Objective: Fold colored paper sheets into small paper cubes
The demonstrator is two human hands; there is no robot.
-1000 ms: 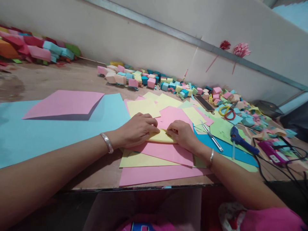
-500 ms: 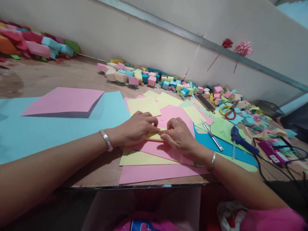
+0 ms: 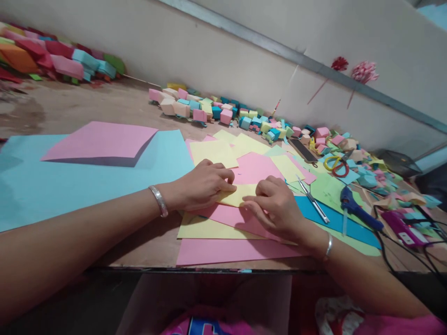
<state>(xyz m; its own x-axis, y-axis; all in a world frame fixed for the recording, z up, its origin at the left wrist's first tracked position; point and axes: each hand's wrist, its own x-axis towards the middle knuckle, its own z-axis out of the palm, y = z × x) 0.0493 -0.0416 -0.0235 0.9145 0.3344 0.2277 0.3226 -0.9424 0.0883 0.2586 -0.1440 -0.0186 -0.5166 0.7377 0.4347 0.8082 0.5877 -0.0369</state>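
Observation:
My left hand rests curled on a small folded yellow paper, pressing its left part with the fingertips. Pinching the near right edge of the same paper, my right hand has its fingers bent. The yellow paper lies on a pink sheet atop more yellow and pink sheets near the table's front edge. Both wrists wear silver bangles.
A large light-blue sheet with a folded pink sheet lies left. Several small paper cubes line the wall. A craft knife, blue glue gun, scissors and cables crowd the right.
My right hand slid back toward me along the yellow paper, uncovering more of it. The left hand stayed pressing. The view shifted slightly.

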